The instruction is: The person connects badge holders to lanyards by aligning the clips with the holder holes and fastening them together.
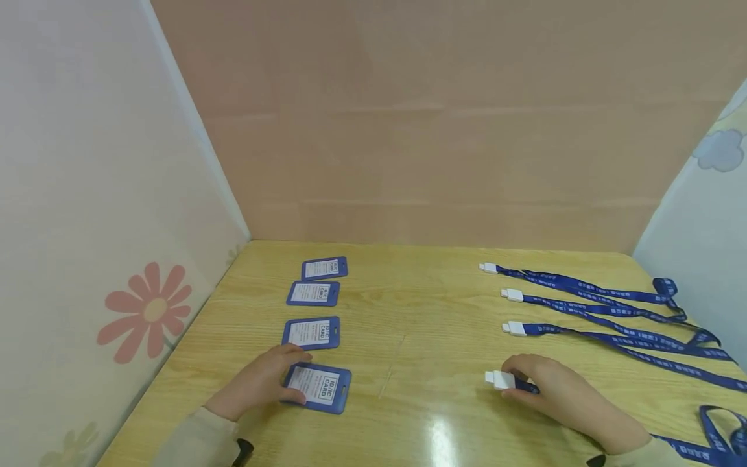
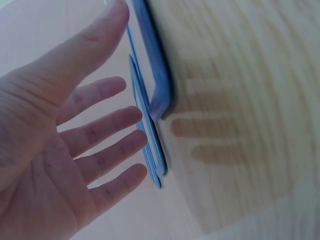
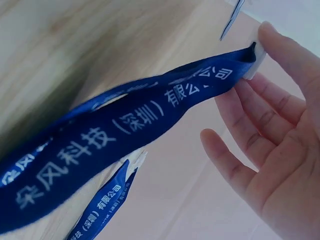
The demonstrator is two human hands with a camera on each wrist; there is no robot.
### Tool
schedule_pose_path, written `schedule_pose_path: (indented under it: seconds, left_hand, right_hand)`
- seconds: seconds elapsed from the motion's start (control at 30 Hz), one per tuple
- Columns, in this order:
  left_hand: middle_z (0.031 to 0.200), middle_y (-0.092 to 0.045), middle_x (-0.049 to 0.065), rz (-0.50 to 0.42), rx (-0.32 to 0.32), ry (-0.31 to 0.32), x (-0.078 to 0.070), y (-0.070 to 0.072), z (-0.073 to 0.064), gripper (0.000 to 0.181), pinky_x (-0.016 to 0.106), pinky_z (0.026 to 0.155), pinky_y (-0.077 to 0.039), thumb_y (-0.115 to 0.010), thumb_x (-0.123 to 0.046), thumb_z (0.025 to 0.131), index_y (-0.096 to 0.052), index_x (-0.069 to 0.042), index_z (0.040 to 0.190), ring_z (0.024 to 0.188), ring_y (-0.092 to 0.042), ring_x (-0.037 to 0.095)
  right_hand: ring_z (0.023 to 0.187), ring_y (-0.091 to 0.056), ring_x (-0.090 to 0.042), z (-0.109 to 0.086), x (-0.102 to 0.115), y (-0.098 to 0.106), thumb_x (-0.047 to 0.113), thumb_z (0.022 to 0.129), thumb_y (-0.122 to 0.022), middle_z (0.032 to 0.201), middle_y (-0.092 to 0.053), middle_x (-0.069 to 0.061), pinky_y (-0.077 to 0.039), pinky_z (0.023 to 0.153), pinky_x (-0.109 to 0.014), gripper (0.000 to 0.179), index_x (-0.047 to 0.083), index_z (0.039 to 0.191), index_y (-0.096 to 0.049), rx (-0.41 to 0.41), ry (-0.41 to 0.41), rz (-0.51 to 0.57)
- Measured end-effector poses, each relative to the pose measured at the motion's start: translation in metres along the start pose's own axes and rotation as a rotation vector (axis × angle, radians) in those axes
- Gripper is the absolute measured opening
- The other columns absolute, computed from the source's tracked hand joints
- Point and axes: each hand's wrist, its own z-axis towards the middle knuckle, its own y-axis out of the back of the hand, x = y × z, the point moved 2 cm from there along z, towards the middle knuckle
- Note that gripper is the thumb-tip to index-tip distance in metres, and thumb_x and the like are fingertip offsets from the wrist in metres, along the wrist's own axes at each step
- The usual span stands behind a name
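My left hand [image 1: 265,379] straddles the left end of the nearest blue ID card holder [image 1: 327,389] on the table, thumb at its lower left corner. In the left wrist view that hand's fingers [image 2: 107,127] are extended and spread, with the thumb right at the holder's edge. Over on the right, my right hand [image 1: 554,389] pinches a blue lanyard by its white plastic clip [image 1: 503,380], which points left. White lettering runs along the lanyard's strap [image 3: 125,125], trailing away from the hand in the right wrist view.
Beyond the left hand lie three more ID card holders [image 1: 310,333] in a column. Three lanyards [image 1: 548,329] are laid out behind the right hand, white clips to the left. Walls enclose the wooden table [image 1: 420,311] at left, back and right.
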Motion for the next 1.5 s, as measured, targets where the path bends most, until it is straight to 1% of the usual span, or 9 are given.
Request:
schedule_pose_path:
  seconds: [0.17,0.33,0.53,0.73,0.9,1.07,1.17,1.4,1.5]
  left_hand:
    - [0.117,-0.061,0.016,0.003,0.017,0.019,0.001,-0.001,-0.001,0.065,0.049,0.091,-0.049,-0.083,-0.034,0.06,-0.063,-0.005,0.114,0.106,-0.059,0.033]
    - [0.119,-0.06,0.016,-0.011,0.023,0.015,0.001,-0.002,0.0,0.065,0.05,0.092,-0.049,-0.083,-0.035,0.061,-0.063,-0.005,0.115,0.107,-0.058,0.033]
    - [0.119,-0.06,0.015,-0.017,0.025,0.003,0.0,-0.003,0.002,0.066,0.049,0.093,-0.049,-0.083,-0.035,0.061,-0.062,-0.006,0.116,0.108,-0.058,0.032]
    - [0.12,-0.059,0.016,-0.025,0.024,0.002,0.001,-0.004,0.002,0.066,0.05,0.094,-0.048,-0.083,-0.035,0.061,-0.062,-0.005,0.117,0.109,-0.057,0.034]
    - [0.121,-0.059,0.015,-0.033,0.03,0.021,0.0,-0.002,0.002,0.067,0.05,0.095,-0.047,-0.083,-0.036,0.062,-0.062,-0.005,0.118,0.11,-0.057,0.034]
    - [0.12,-0.059,0.014,-0.043,0.04,0.036,-0.003,0.001,0.002,0.068,0.049,0.095,-0.048,-0.083,-0.037,0.062,-0.061,-0.005,0.118,0.109,-0.057,0.032]
    - [0.119,-0.06,0.015,-0.04,0.036,0.025,-0.003,0.002,0.002,0.068,0.05,0.094,-0.048,-0.083,-0.036,0.062,-0.061,-0.004,0.118,0.108,-0.058,0.032]
    - [0.119,-0.06,0.019,-0.021,0.012,-0.019,-0.001,0.0,0.0,0.068,0.052,0.093,-0.048,-0.083,-0.034,0.061,-0.062,-0.003,0.117,0.108,-0.058,0.036]
    - [0.119,-0.06,0.018,-0.025,0.013,-0.019,-0.001,0.0,0.0,0.068,0.052,0.093,-0.048,-0.083,-0.035,0.061,-0.062,-0.003,0.117,0.108,-0.058,0.036]
  right_hand:
    - [0.075,-0.053,0.007,0.003,0.004,-0.001,0.035,0.081,-0.07,0.085,-0.062,0.018,-0.052,0.063,-0.022,0.02,0.019,0.093,-0.065,-0.019,0.034,0.015]
    - [0.073,-0.048,0.01,0.007,0.006,-0.002,0.034,0.081,-0.07,0.081,-0.059,0.019,-0.049,0.059,-0.02,0.019,0.018,0.091,-0.064,-0.034,0.066,0.012]
    - [0.073,-0.048,0.01,0.013,0.009,-0.001,0.033,0.081,-0.07,0.082,-0.059,0.019,-0.049,0.059,-0.02,0.019,0.018,0.092,-0.064,-0.039,0.09,0.013]
    - [0.071,-0.048,0.008,0.018,0.013,-0.001,0.032,0.081,-0.07,0.081,-0.059,0.018,-0.047,0.058,-0.019,0.019,0.018,0.092,-0.064,-0.025,0.098,0.019]
    - [0.07,-0.048,0.007,0.021,0.018,0.001,0.026,0.08,-0.071,0.08,-0.059,0.017,-0.046,0.057,-0.018,0.016,0.016,0.09,-0.064,-0.03,0.125,0.034]
    - [0.07,-0.048,0.009,0.023,0.021,0.002,0.025,0.081,-0.071,0.08,-0.059,0.017,-0.046,0.057,-0.017,0.015,0.017,0.091,-0.064,-0.014,0.117,0.05]
    - [0.071,-0.05,0.008,0.026,0.022,0.002,0.026,0.081,-0.071,0.081,-0.061,0.016,-0.047,0.057,-0.017,0.016,0.016,0.092,-0.064,-0.007,0.127,0.049]
    - [0.071,-0.05,0.008,0.028,0.024,-0.001,0.028,0.081,-0.071,0.081,-0.061,0.016,-0.047,0.057,-0.018,0.018,0.016,0.092,-0.064,-0.02,0.16,0.045]
    - [0.071,-0.05,0.008,0.03,0.026,-0.001,0.026,0.081,-0.071,0.081,-0.061,0.016,-0.047,0.056,-0.018,0.017,0.016,0.092,-0.064,-0.015,0.163,0.051]
